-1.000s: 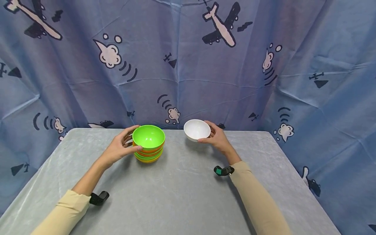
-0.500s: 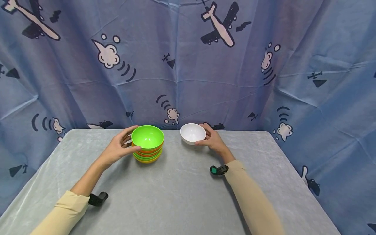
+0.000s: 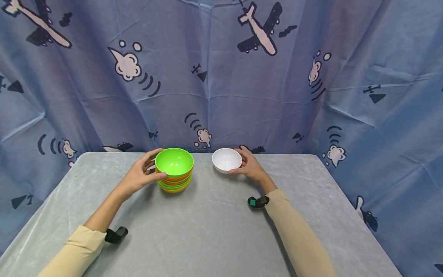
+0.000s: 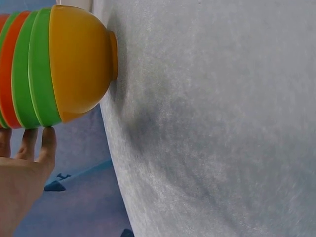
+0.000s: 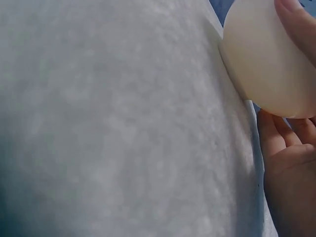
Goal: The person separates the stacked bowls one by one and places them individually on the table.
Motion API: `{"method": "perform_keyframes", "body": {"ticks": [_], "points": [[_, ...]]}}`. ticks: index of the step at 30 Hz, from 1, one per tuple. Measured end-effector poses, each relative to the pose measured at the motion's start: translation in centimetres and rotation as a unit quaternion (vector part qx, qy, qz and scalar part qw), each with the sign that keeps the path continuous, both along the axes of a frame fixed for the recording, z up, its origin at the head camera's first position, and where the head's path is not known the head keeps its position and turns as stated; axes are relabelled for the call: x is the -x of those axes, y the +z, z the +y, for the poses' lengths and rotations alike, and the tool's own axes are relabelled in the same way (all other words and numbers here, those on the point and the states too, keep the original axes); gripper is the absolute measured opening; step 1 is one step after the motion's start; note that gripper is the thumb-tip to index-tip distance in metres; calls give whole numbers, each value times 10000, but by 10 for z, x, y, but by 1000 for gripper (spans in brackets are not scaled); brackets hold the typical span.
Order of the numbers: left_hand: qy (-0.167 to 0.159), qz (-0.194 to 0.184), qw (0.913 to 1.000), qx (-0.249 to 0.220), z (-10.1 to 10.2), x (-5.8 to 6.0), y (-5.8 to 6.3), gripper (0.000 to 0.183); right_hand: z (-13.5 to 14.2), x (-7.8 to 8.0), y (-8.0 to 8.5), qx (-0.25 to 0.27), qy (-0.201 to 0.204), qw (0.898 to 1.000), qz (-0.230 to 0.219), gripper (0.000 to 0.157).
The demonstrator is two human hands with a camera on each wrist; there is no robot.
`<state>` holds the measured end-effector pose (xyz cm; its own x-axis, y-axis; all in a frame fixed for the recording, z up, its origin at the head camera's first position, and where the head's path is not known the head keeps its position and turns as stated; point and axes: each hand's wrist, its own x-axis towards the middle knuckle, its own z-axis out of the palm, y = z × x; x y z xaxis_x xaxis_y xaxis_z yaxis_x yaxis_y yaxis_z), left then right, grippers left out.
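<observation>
A stack of nested bowls [image 3: 174, 163] stands upright on the table's left half, green on top, with orange and green rims beneath and a yellow-orange bowl [image 4: 81, 61] at the bottom. My left hand [image 3: 140, 175] grips the stack from its left side, thumb in front and fingers round the back. To the right, a white bowl [image 3: 226, 160] sits upright at the table's far side. My right hand [image 3: 252, 167] holds this bowl from the right, thumb at the near side and fingers behind. In the right wrist view, the white bowl's base [image 5: 232, 74] is right at the tabletop.
A grey cloth-like surface covers the table [image 3: 194, 234]. Behind its far edge hangs a blue curtain [image 3: 221, 77] printed with planes and clouds. Each wrist wears a dark device, the left one [image 3: 116, 234] and the right one [image 3: 258, 201] both near the tabletop.
My right hand has brought the white bowl left and down onto the table, nearer the stack. The left hand keeps its place on the stacked bowls.
</observation>
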<state>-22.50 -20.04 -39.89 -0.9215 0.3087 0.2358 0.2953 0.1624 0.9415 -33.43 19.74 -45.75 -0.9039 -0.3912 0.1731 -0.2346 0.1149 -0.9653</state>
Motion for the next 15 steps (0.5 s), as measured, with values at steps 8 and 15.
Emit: {"method": "perform_keyframes", "body": {"ticks": [8,15], "points": [[-88,-42,9999,115,-2,7,-10,82,6,1,-2,-31,149,9998,-102,95],[-197,27,9995,230,-3,8,-14,79,16,0,12,37,90,9999,-30,85]]}}
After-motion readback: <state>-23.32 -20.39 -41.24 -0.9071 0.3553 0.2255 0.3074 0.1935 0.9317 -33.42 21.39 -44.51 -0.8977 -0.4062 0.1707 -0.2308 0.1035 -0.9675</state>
